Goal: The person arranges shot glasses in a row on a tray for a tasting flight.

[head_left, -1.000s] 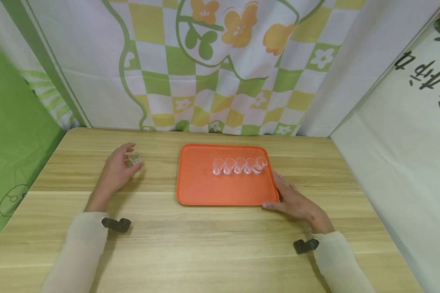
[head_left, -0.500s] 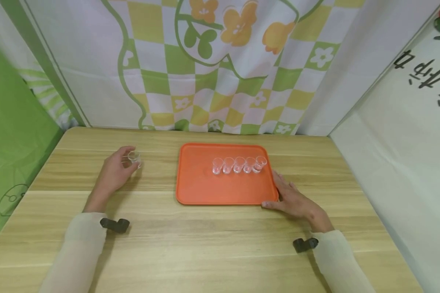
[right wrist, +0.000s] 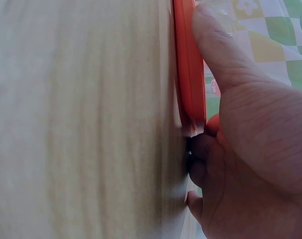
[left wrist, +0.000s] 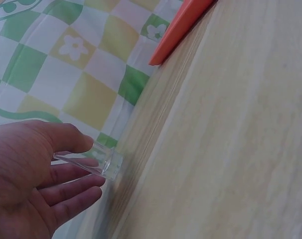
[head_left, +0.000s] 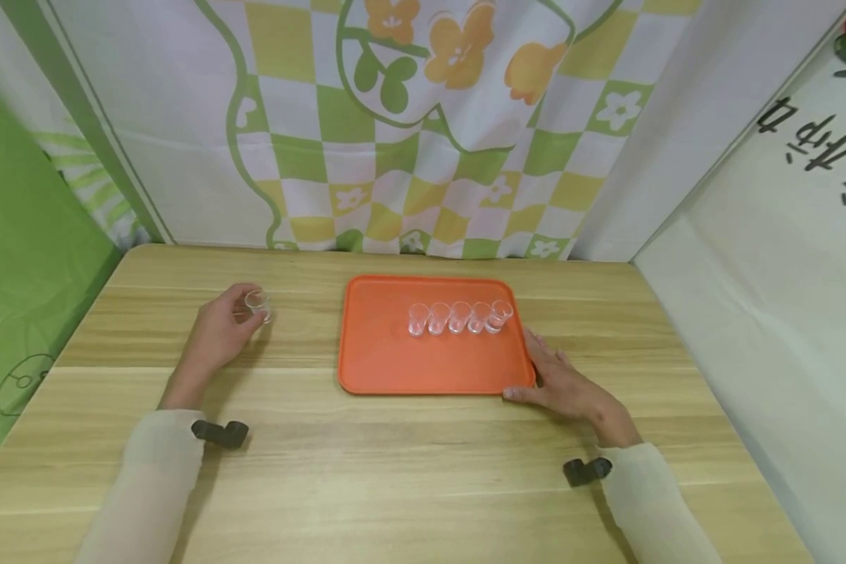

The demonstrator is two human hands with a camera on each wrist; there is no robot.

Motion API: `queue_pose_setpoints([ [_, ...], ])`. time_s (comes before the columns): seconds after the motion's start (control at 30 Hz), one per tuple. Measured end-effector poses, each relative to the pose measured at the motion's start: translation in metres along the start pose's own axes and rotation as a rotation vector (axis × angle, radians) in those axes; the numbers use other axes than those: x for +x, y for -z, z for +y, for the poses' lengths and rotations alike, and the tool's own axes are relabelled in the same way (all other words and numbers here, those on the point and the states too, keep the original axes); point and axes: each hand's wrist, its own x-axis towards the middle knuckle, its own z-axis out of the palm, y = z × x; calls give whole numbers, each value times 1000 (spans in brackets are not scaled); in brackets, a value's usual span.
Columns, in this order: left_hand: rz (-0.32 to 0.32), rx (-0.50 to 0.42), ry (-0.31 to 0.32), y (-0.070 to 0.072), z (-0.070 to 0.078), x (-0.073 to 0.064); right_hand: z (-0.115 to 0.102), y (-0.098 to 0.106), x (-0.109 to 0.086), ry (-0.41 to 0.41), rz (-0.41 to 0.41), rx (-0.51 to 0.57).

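Observation:
On the left side of the table, my left hand pinches a small clear shot glass between thumb and fingers. In the left wrist view the shot glass has its thick base close to the wood. An orange tray lies in the middle of the table, bearing several similar shot glasses in a row toward its right. My right hand holds the tray's front right corner. In the right wrist view its thumb lies over the tray rim and the fingers bend in at the edge.
The wooden table runs back to a checked floral curtain. A white panel with dark writing stands along the right side, and green cloth hangs at the left. Black wrist cameras are strapped to both sleeves.
The fingers of my left hand have closed in around the shot glass, and the hand has shifted slightly. My right hand and the tray stay in place.

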Motion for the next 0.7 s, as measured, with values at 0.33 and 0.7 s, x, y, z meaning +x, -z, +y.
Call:
queue_pose_setpoints([
  [0.33, 2, -18, -8, 0, -2, -1, 0, -1, 1, 9, 7, 7],
  [0.7, 48, -32, -37, -4, 3, 1, 2, -2, 1, -2, 8, 0],
])
